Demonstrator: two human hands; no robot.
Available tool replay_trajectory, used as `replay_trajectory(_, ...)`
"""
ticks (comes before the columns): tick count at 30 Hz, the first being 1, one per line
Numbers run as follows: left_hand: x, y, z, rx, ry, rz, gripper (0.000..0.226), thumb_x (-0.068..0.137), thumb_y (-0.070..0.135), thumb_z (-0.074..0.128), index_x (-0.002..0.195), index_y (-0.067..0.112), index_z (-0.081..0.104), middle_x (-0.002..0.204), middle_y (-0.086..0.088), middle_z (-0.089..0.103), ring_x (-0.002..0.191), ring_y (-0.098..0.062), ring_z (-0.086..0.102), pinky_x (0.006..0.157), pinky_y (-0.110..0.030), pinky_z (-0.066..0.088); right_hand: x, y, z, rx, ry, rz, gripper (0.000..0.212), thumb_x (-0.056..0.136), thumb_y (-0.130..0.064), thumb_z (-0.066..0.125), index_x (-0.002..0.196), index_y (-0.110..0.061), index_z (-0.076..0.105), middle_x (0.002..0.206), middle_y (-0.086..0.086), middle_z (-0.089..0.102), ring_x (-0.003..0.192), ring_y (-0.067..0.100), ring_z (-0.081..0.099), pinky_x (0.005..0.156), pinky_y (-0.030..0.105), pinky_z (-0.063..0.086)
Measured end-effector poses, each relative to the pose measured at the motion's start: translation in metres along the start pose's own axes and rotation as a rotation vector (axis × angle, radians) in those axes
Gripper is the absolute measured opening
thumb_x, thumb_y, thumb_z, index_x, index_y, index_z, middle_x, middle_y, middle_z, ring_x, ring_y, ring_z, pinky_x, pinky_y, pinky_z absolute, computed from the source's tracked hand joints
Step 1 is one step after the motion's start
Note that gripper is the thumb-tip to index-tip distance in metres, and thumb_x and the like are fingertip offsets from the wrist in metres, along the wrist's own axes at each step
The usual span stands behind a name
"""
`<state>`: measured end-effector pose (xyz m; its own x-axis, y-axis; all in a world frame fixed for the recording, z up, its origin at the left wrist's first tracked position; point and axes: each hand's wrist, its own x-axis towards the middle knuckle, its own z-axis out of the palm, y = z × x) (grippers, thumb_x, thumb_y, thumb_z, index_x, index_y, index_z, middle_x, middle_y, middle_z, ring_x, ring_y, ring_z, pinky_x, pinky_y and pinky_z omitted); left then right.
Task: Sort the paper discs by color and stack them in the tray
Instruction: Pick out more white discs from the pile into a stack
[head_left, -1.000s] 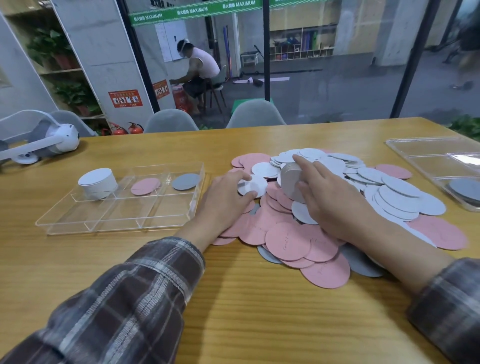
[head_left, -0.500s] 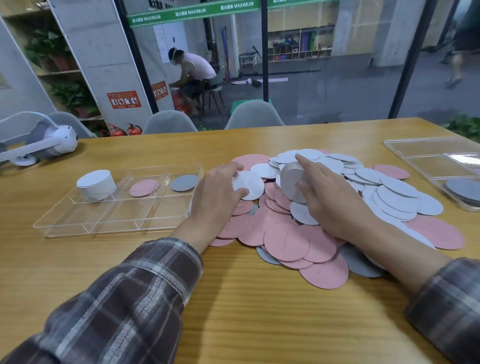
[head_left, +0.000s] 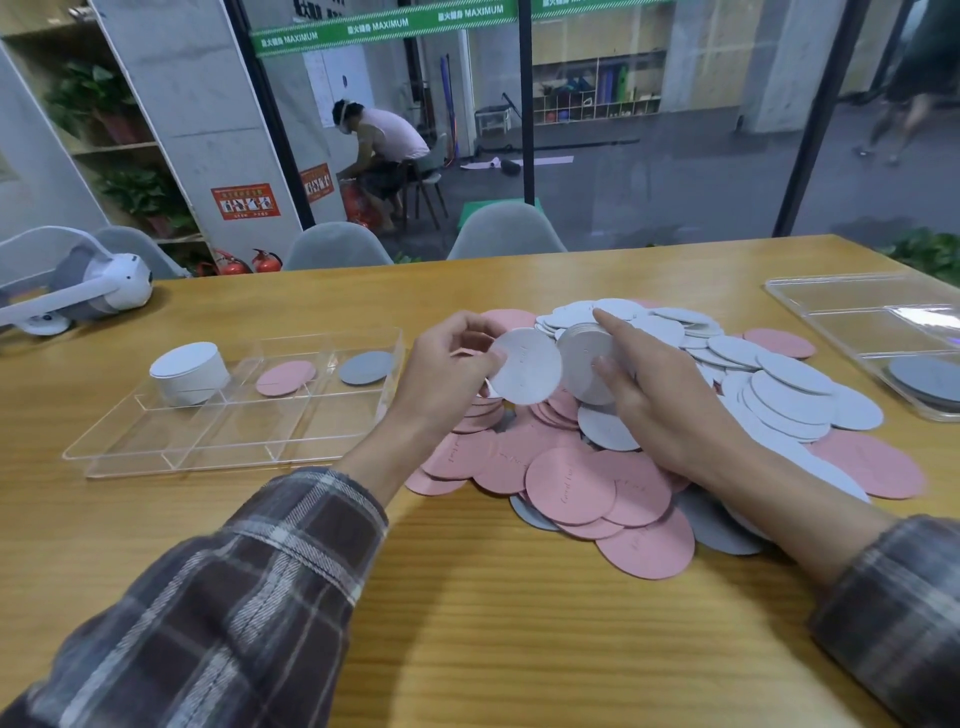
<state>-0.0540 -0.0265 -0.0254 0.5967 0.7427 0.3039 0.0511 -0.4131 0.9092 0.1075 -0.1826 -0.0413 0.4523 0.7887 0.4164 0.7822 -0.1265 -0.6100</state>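
Left grip (head_left: 441, 379) pinches white disc (head_left: 527, 366) beside stack (head_left: 584, 364).

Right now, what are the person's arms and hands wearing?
The left sleeve and right sleeve are dark brown-grey plaid with pale stripes, ending short of the wrists. The left hand and right hand are bare: no gloves, rings or watch seen.

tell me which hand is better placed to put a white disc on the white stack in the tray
Left. The left hand pinches a white disc next to the tray holding the white stack; the right hand grips a bundle of discs farther away, over the pile.
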Motion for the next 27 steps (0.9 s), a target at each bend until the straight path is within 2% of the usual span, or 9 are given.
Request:
replay_trajectory(5, -0.009, -0.008, 0.012, 0.002, -0.097, -0.020, 0.011, 0.092, 0.011, 0.077, 0.100, 0.011, 0.069, 0.096, -0.004, 0.071, 0.062, -0.017, 0.068, 0.061, -0.036, 0.057, 0.000, 0.001, 0.000, 0.021, -0.002, 0.001, 0.047, 0.107, -0.025, 0.040, 0.153, -0.019, 0.038, 0.140, 0.000, 0.056, 0.131, 0.014, 0.046, 0.097, 0.015, 0.027)
replay_trajectory(8, -0.013, -0.012, 0.018, 0.028, -0.061, 0.033, 0.014, 0.088, 0.016, 0.083, 0.095, 0.015, 0.071, 0.094, -0.006, 0.074, 0.068, -0.025, 0.075, 0.062, -0.031, 0.058, 0.000, 0.000, 0.000, 0.027, 0.004, -0.013, 0.046, 0.108, -0.029, 0.038, 0.153, -0.019, 0.039, 0.151, -0.002, 0.049, 0.138, 0.011, 0.040, 0.102, 0.014, 0.024)
replay_trajectory(10, -0.017, -0.010, 0.023, 0.001, -0.035, 0.039, 0.015, 0.087, 0.014, 0.084, 0.094, 0.013, 0.071, 0.093, -0.008, 0.073, 0.071, -0.028, 0.077, 0.065, -0.034, 0.063, 0.000, -0.002, 0.000, 0.030, -0.014, -0.001, 0.049, 0.108, -0.034, 0.039, 0.154, -0.019, 0.037, 0.152, -0.004, 0.046, 0.139, 0.011, 0.039, 0.104, 0.015, 0.024)
replay_trajectory(13, -0.020, -0.008, 0.031, 0.001, -0.015, 0.054, 0.016, 0.086, 0.012, 0.085, 0.094, 0.010, 0.071, 0.088, -0.004, 0.072, 0.065, -0.023, 0.076, 0.067, -0.043, 0.066, -0.001, -0.004, 0.002, -0.018, -0.042, 0.013, 0.055, 0.105, -0.035, 0.047, 0.156, -0.019, 0.034, 0.126, -0.002, 0.060, 0.125, 0.018, 0.052, 0.091, 0.017, 0.030)
replay_trajectory(15, -0.020, -0.008, 0.034, 0.016, -0.010, 0.054, 0.017, 0.086, 0.012, 0.085, 0.094, 0.009, 0.070, 0.085, -0.001, 0.072, 0.063, -0.019, 0.075, 0.067, -0.043, 0.066, -0.001, -0.003, 0.003, -0.041, -0.043, 0.009, 0.056, 0.104, -0.031, 0.051, 0.156, -0.018, 0.033, 0.113, 0.001, 0.061, 0.116, 0.022, 0.055, 0.084, 0.019, 0.030)
replay_trajectory(18, -0.018, -0.009, 0.035, 0.021, 0.003, 0.049, 0.019, 0.084, 0.012, 0.087, 0.091, 0.008, 0.070, 0.081, 0.002, 0.071, 0.062, -0.017, 0.074, 0.067, -0.041, 0.066, 0.000, -0.004, 0.002, -0.069, -0.056, -0.003, 0.057, 0.104, -0.031, 0.051, 0.156, -0.019, 0.032, 0.131, 0.006, 0.060, 0.124, 0.022, 0.051, 0.090, 0.020, 0.030)
replay_trajectory(23, -0.019, -0.007, 0.036, 0.001, -0.005, 0.035, 0.019, 0.085, 0.011, 0.085, 0.089, 0.004, 0.068, 0.077, -0.001, 0.072, 0.065, -0.021, 0.077, 0.067, -0.044, 0.066, 0.000, -0.006, 0.002, -0.152, -0.116, -0.036, 0.060, 0.105, -0.030, 0.047, 0.158, -0.021, 0.023, 0.142, 0.006, 0.052, 0.131, 0.025, 0.045, 0.100, 0.030, 0.033)
replay_trajectory(25, -0.018, -0.007, 0.035, 0.050, 0.000, 0.092, 0.018, 0.085, 0.014, 0.086, 0.088, 0.007, 0.070, 0.078, 0.001, 0.074, 0.068, -0.015, 0.076, 0.071, -0.036, 0.065, 0.001, -0.006, 0.002, -0.153, -0.118, -0.038, 0.058, 0.105, -0.029, 0.046, 0.158, -0.021, 0.024, 0.142, 0.006, 0.052, 0.131, 0.025, 0.045, 0.100, 0.031, 0.033)
replay_trajectory(27, -0.013, -0.010, 0.028, 0.202, 0.031, 0.200, 0.015, 0.086, 0.020, 0.085, 0.089, 0.013, 0.071, 0.082, 0.007, 0.074, 0.075, -0.007, 0.071, 0.073, -0.020, 0.057, 0.001, -0.006, 0.001, -0.161, -0.096, -0.036, 0.057, 0.105, -0.028, 0.045, 0.158, -0.022, 0.024, 0.137, 0.005, 0.053, 0.124, 0.026, 0.048, 0.099, 0.036, 0.038)
